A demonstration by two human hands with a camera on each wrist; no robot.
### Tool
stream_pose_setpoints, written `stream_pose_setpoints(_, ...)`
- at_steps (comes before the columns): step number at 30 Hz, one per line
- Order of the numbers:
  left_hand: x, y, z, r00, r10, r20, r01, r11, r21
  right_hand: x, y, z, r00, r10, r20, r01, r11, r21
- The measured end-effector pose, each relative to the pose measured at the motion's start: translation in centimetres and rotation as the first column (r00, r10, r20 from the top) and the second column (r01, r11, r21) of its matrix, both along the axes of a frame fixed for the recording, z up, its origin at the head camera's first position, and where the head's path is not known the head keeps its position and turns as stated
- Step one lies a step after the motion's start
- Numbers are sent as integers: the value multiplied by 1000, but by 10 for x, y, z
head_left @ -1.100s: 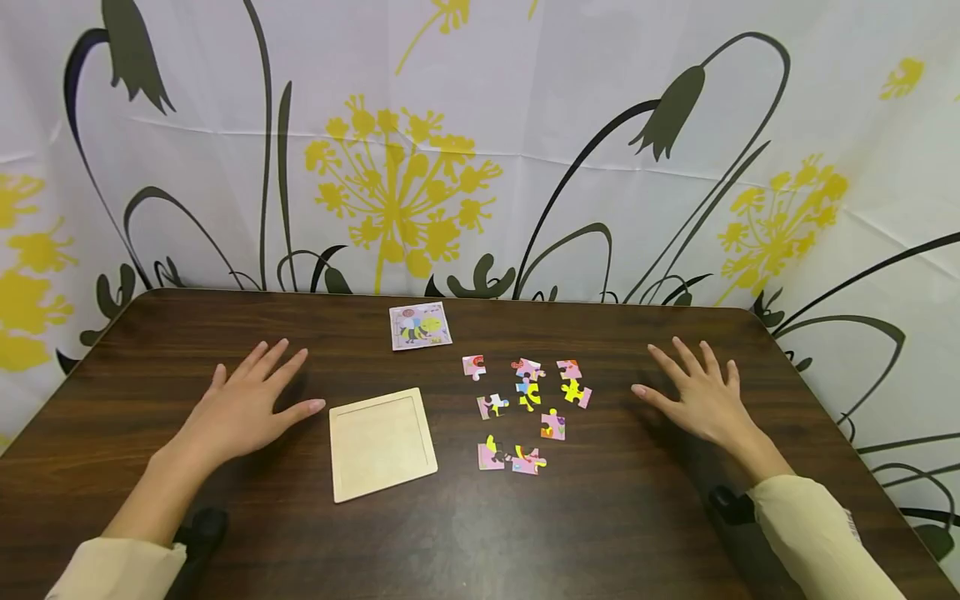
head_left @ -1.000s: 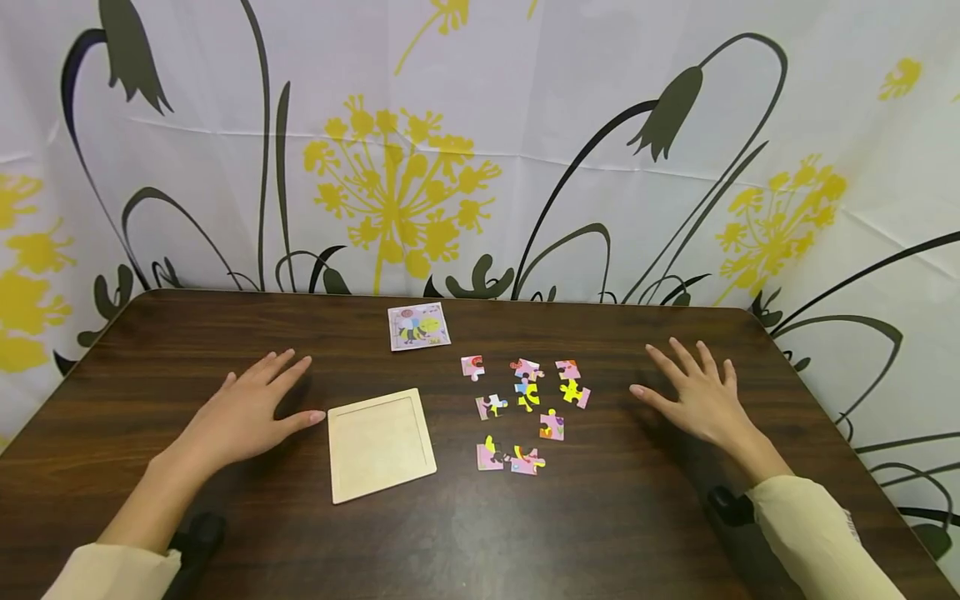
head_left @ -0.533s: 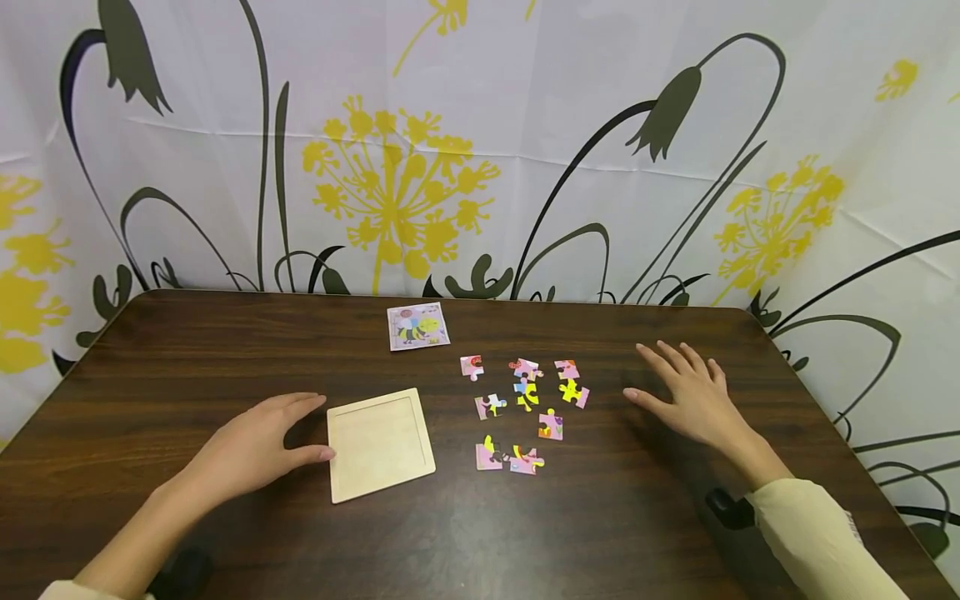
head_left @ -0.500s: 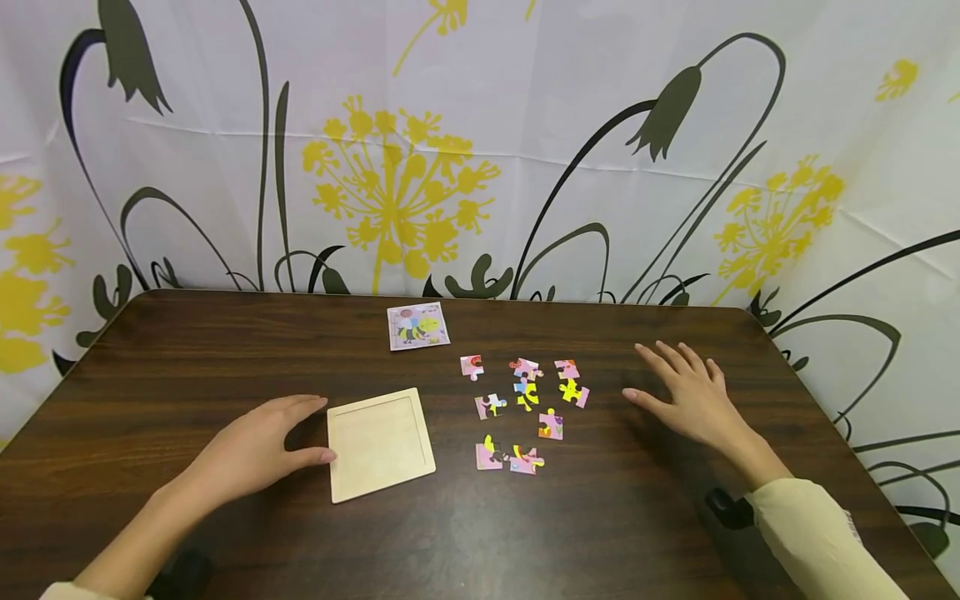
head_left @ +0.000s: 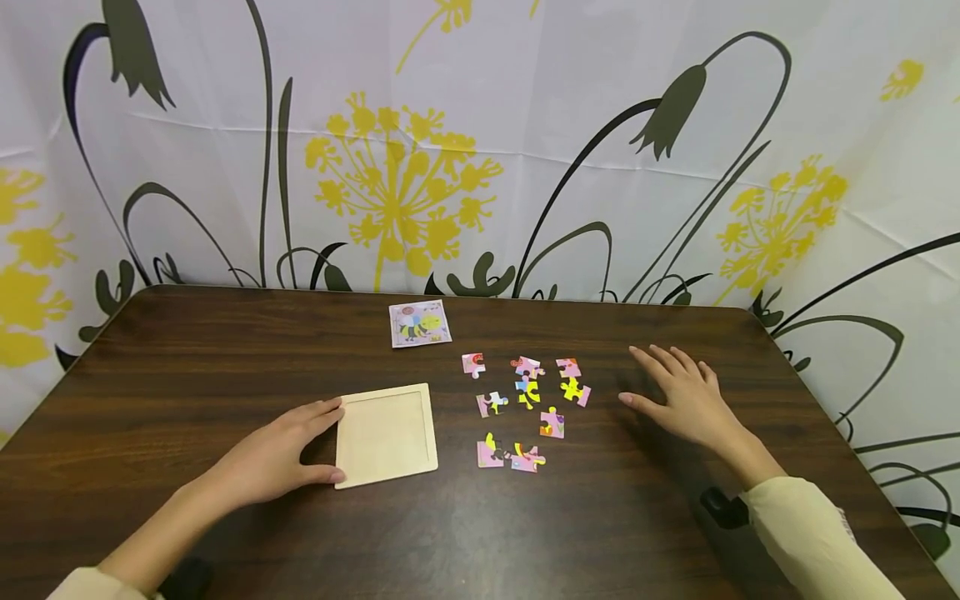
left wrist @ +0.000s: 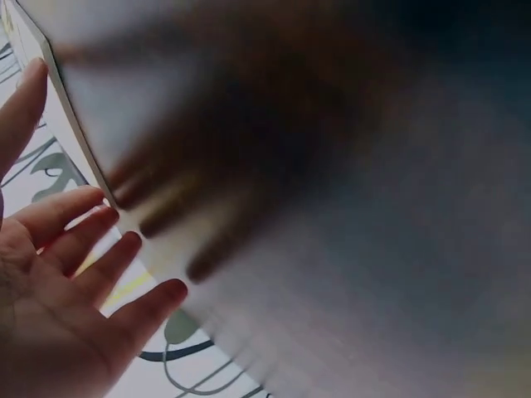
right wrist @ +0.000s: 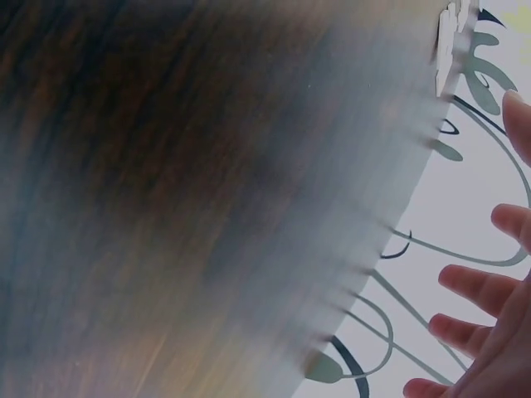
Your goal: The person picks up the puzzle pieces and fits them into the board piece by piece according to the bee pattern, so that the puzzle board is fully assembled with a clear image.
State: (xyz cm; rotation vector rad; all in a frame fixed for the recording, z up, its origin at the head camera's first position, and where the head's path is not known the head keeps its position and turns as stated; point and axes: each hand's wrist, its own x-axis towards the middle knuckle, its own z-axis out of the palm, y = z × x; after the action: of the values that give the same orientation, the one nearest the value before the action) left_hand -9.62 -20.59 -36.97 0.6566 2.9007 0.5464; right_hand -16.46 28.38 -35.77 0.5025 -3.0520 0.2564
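Observation:
My left hand (head_left: 273, 450) is at the left side of a square, pale wooden puzzle tray (head_left: 386, 435) with a raised rim. Its thumb touches the near-left corner and its fingertips the far-left one, the fingers fairly straight. The left wrist view shows the tray's edge (left wrist: 66, 108) against the thumb and index finger. My right hand (head_left: 686, 400) hovers over the table at the right, fingers spread and holding nothing. Between the hands lie several loose jigsaw pieces (head_left: 552, 424) in pink and yellow, nearest the right hand a yellow-and-pink piece (head_left: 576, 392).
Behind the tray lies a square picture card (head_left: 420, 323) with a bee on it. The dark wooden table (head_left: 480, 542) ends at the back against a white curtain (head_left: 570, 108) printed with flowers.
My left hand has come down and to the right onto the tray's left edge, and the tray has turned slightly and shifted. My right hand has drifted a little left.

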Motion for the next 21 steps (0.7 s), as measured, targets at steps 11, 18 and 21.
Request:
stream_pose_setpoints(11,-25,-2,2,995,-91,39,91,996,7,-2,-4,-5,999,39,10,-38,998,-55)
stream_pose_setpoints(18,-30,-2,1,993,-107,46,106,994,31,-4,-12,-4,988,148,50,-136,972,-191)
stream_pose_setpoints(21,-30,-2,-1,992,-112,49,110,993,45,-4,-17,1,977,190,96,-162,957,-240)
